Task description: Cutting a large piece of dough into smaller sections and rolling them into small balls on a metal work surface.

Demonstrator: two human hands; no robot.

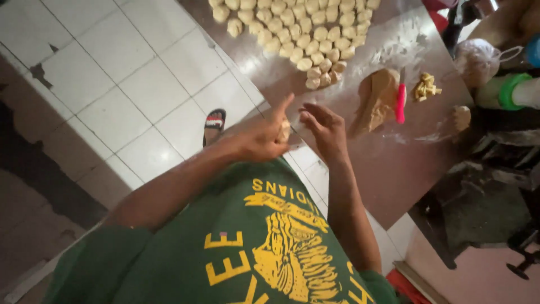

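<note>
My left hand (261, 138) is closed around a small pale dough piece (284, 132), with the index finger pointing up. Just to its right, my right hand (325, 128) has its fingers spread towards the dough piece and holds nothing. Both hands hover over the near edge of a brown, floured table (394, 169). Several rolled dough balls (304, 34) lie in rows at the far end of the table. A large tan dough lump (376, 100) lies to the right of my hands, with a pink-handled knife (400, 102) beside it.
Small dough scraps (426, 87) and another dough piece (462, 117) lie past the knife. A tied plastic bag (478, 59) and a green-capped bottle (514, 93) sit at the right. White floor tiles (129, 84) and my sandalled foot (214, 123) show on the left.
</note>
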